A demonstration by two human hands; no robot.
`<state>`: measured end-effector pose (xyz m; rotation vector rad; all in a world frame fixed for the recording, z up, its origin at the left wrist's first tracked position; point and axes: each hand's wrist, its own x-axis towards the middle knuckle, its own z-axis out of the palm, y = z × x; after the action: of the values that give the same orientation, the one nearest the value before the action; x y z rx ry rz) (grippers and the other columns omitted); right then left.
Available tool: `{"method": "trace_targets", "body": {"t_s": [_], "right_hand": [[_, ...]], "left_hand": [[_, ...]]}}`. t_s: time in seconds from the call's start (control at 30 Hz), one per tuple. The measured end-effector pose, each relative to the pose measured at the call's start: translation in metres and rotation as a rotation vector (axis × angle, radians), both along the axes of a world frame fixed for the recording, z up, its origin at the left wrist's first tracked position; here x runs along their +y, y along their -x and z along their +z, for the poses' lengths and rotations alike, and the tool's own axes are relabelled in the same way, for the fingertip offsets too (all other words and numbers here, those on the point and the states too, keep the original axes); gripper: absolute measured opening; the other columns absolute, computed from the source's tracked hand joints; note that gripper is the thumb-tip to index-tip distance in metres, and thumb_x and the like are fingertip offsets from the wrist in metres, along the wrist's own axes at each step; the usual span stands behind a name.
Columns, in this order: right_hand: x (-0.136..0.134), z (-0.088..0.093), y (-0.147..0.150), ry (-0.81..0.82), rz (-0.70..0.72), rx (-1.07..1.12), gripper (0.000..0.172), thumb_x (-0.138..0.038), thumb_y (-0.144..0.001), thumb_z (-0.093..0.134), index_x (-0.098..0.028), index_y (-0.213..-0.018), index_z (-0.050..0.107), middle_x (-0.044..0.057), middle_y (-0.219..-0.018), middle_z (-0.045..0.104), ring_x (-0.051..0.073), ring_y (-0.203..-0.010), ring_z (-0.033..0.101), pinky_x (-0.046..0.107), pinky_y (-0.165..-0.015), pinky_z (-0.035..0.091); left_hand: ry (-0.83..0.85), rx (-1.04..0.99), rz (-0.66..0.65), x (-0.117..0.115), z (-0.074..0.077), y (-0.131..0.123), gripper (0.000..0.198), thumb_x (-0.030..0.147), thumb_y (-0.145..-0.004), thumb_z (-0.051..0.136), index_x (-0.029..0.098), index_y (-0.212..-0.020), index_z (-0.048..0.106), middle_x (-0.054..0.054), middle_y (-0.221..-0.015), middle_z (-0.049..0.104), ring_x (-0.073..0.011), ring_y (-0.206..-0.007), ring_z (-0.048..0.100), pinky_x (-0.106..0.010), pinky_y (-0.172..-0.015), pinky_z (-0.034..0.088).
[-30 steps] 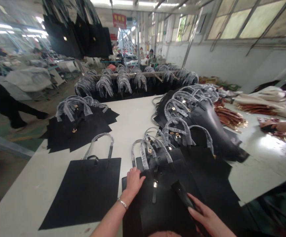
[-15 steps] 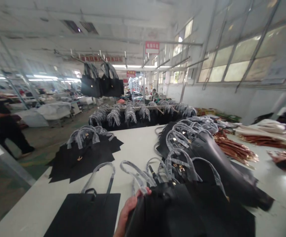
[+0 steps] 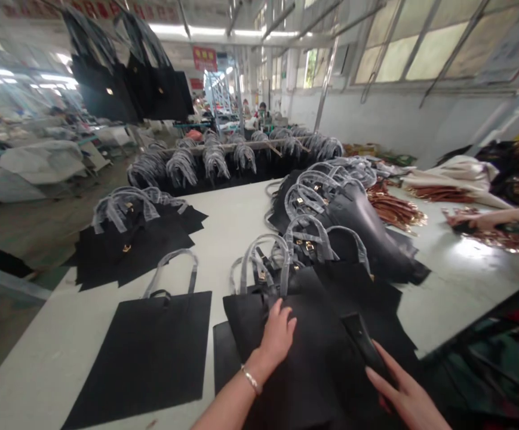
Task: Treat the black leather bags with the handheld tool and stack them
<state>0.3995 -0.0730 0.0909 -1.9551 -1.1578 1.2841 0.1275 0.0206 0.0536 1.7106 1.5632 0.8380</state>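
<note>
- Since the earlier view, the black leather tote (image 3: 313, 370) has come down from your raised grip and now lies flat on the white worktable (image 3: 227, 215).
- Your left hand (image 3: 278, 335) rests on the tote, palm down, fingers open and spread, gripping nothing.
- Your right hand (image 3: 405, 385) is at the tote's lower right, fingers extended against a black strap (image 3: 364, 343); you cannot tell whether they pinch it.
- The tote sits in front of you, its long axis running up the table, its film-wrapped handles (image 3: 266, 266) pointing away from you.
- Done, as far as the view shows: a lone flat tote (image 3: 143, 352) lies to your left, with a stack of totes (image 3: 134, 245) beyond it and a larger stack (image 3: 353, 221) to your right.
- Left to do: you cannot tell from this view.
- At far right, a co-worker's hand (image 3: 478, 220) touches a pile of metal-tipped straps (image 3: 487, 236).
</note>
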Motion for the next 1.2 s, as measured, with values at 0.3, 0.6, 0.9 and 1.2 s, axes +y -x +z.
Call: {"method": "trace_targets", "body": {"t_s": [0.3,0.6,0.9,1.2], "right_hand": [[0.036,-0.012,0.062,0.125,0.247,0.076,0.074,-0.042,-0.08,0.059,-0.013,-0.145,0.039,-0.005,-0.053,0.057,0.013,-0.043,0.054,0.024,-0.044,0.043],[0.095,-0.023,0.116,0.192,0.294,0.149,0.068,-0.041,-0.085,0.054,-0.014,-0.145,0.036,-0.007,-0.057,0.053,0.01,-0.036,0.051,0.021,-0.034,0.039],[0.089,-0.021,0.108,0.239,0.34,0.1,0.072,-0.045,-0.083,0.056,-0.014,-0.145,0.036,-0.007,-0.056,0.053,0.01,-0.035,0.051,0.021,-0.033,0.037],[0.095,-0.013,0.133,0.103,0.483,0.022,0.066,-0.043,-0.085,0.056,-0.018,-0.144,0.042,-0.005,-0.055,0.061,0.011,-0.042,0.056,0.021,-0.041,0.044]], "left_hand": [[-0.075,0.46,-0.213,-0.067,-0.058,0.021,0.047,0.014,-0.083,0.057,0.022,-0.13,0.055,-0.013,-0.144,0.045,-0.0323,-0.135,0.039,-0.056,-0.112,0.032],[-0.067,0.398,-0.277,-0.058,-0.057,0.032,0.052,0.023,-0.083,0.064,0.029,-0.133,0.051,-0.006,-0.146,0.045,-0.028,-0.132,0.042,-0.048,-0.11,0.037],[-0.118,0.348,-0.339,-0.058,-0.073,0.045,0.052,0.028,-0.088,0.061,0.031,-0.137,0.046,-0.003,-0.149,0.042,-0.0244,-0.136,0.037,-0.041,-0.109,0.04],[-0.159,0.341,-0.344,-0.06,-0.081,0.044,0.048,0.034,-0.093,0.052,0.027,-0.139,0.042,-0.004,-0.148,0.043,-0.0238,-0.138,0.035,-0.04,-0.112,0.036]]}}
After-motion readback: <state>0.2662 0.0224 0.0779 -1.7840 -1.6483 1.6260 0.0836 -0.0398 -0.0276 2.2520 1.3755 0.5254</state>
